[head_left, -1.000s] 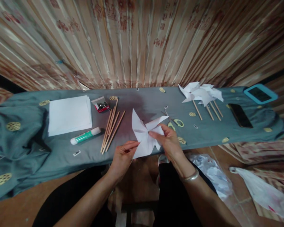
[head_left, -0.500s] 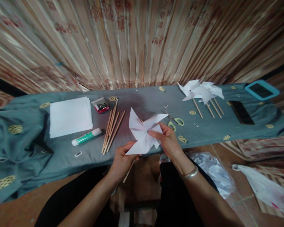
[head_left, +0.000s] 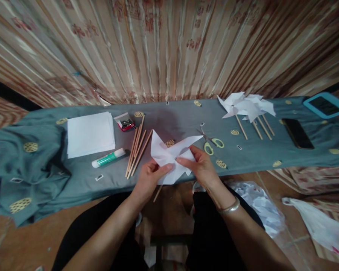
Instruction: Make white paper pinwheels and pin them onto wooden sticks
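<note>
A white paper pinwheel point(head_left: 169, 152) is held between both hands above the table's front edge. My left hand point(head_left: 151, 177) grips its lower left blade, thumb on top and fingers hidden beneath. My right hand point(head_left: 200, 163) pinches the right side, its thumb pressed close to the centre. A wooden stick point(head_left: 157, 194) pokes out below the paper; where its upper end sits is hidden. Green-handled scissors point(head_left: 210, 145) lie just beyond my right hand. Several loose wooden sticks point(head_left: 137, 150) lie beyond my left hand.
Left on the grey cloth point(head_left: 186, 116) are a paper stack point(head_left: 90, 135), a glue stick point(head_left: 109, 157) and a small box of metal pins point(head_left: 125, 123). Finished-looking pinwheels point(head_left: 245, 105), a phone point(head_left: 297, 133) and a blue-framed device point(head_left: 326, 105) lie right. Plastic bags point(head_left: 260, 207) rest on the floor.
My left hand has shifted up from under the pinwheel's lower blade, and its thumb now presses on the paper. My right hand keeps its pinch. The view has shifted slightly.
</note>
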`<state>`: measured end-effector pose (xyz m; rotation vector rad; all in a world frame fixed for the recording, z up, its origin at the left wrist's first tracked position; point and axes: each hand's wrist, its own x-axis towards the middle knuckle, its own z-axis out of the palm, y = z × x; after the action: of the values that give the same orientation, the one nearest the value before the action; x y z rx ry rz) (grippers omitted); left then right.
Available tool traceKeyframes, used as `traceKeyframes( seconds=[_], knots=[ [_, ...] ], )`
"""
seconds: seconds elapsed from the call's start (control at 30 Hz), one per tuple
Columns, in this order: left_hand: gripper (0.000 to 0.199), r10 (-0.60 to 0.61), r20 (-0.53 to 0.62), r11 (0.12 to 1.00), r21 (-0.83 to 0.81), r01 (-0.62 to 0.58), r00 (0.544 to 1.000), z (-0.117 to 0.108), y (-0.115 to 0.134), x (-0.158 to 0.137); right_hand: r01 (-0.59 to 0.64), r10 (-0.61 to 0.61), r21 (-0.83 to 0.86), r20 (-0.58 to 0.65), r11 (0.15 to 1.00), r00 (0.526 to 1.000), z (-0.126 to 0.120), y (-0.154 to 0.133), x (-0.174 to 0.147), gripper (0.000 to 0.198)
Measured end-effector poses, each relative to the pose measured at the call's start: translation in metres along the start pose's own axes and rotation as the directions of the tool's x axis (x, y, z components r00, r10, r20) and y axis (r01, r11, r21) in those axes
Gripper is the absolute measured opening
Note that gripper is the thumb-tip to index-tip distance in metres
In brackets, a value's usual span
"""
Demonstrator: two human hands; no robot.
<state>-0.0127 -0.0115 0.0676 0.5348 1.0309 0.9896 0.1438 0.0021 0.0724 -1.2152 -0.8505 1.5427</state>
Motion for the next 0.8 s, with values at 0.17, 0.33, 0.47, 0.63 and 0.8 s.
traceKeyframes(
  seconds=[0.17,0.33,0.47,0.63,0.8],
  knots=[
    [0.039,0.103,-0.055,0.988,0.124,-0.096,0.993,0.007,-0.004,0.005,0.028,-0.03,-0.064,-0.027,0.998,0.999,0.004,0.0,-0.001,0.036],
    [0.034,0.176,-0.059,0.974,0.156,-0.165,0.983,0.006,-0.003,0.006,0.009,-0.014,-0.074,-0.066,0.997,0.998,0.003,-0.002,-0.003,0.039],
    [0.033,0.201,-0.051,0.961,0.201,-0.187,0.978,0.004,-0.005,0.007,-0.02,0.017,-0.054,-0.052,0.998,0.998,0.002,-0.003,-0.004,0.04],
    [0.033,0.222,-0.009,0.942,0.259,-0.213,0.975,-0.001,-0.009,0.009,-0.02,0.02,-0.03,-0.005,0.999,1.0,0.0,-0.002,-0.004,0.04],
    [0.036,0.22,0.001,0.938,0.275,-0.211,0.976,-0.003,-0.011,0.01,-0.017,0.016,-0.085,-0.008,0.996,1.0,-0.002,0.0,-0.003,0.036]
  ],
)
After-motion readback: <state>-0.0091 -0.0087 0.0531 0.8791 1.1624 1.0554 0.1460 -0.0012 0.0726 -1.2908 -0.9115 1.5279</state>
